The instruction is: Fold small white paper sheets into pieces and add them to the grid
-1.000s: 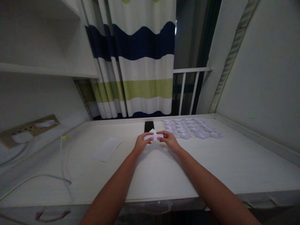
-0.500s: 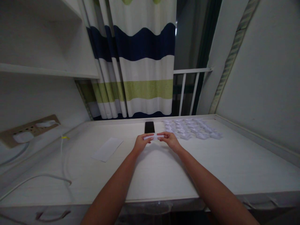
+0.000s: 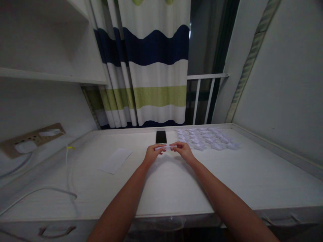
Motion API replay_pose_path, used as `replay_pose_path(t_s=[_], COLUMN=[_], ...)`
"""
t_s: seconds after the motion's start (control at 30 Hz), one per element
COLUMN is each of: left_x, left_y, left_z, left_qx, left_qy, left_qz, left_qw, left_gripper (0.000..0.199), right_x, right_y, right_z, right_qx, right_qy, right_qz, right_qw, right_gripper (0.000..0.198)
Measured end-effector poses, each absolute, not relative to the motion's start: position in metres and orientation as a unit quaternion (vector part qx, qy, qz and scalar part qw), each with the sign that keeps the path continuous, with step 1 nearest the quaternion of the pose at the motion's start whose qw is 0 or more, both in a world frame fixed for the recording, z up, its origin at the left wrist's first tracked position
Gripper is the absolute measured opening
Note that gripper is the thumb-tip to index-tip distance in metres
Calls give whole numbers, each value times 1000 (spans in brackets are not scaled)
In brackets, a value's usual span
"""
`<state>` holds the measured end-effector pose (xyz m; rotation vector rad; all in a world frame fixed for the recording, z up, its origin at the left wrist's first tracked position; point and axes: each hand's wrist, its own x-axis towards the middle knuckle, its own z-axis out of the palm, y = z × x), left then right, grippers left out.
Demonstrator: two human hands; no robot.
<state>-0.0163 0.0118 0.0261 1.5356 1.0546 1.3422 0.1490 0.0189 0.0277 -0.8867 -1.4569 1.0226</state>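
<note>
Our forearms (image 3: pixel 121 193) reach in across the near edge of the white surface (image 3: pixel 174 188), converging; our left hand (image 3: pixel 151 154) and right hand (image 3: pixel 186 152) pinch the folded paper's (image 3: pixel 168 146) opposite ends, toward the far edge.

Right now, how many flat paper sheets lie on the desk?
1: the white sheet lies on the desk, left of the left hand. Others may be hidden beneath it. The held paper is not counted.
</note>
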Motion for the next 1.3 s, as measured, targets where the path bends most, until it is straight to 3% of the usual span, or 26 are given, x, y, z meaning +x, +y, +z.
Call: replay_pose_path(t_s=[0.4,0.67,0.97,1.3], left_x=[-16,-18,-27,-27], left_y=[12,13,18,19], left_z=[25,22,20,21], left_qx=[613,623,725,743], left_qy=[416,427,462,439], left_qz=[524,498,481,460], left_qw=[419,427,173,211], left_gripper=[24,37,23,24], right_x=[150,155,152,152], right_y=[23,19,19,20], right_z=[23,27,28,27], right_qx=[-391,-422,-398,-370], right_qy=[-627,-629,-585,-541], right_qz=[403,314,451,511], right_qw=[540,572,544,556], right_gripper=[19,14,18,21])
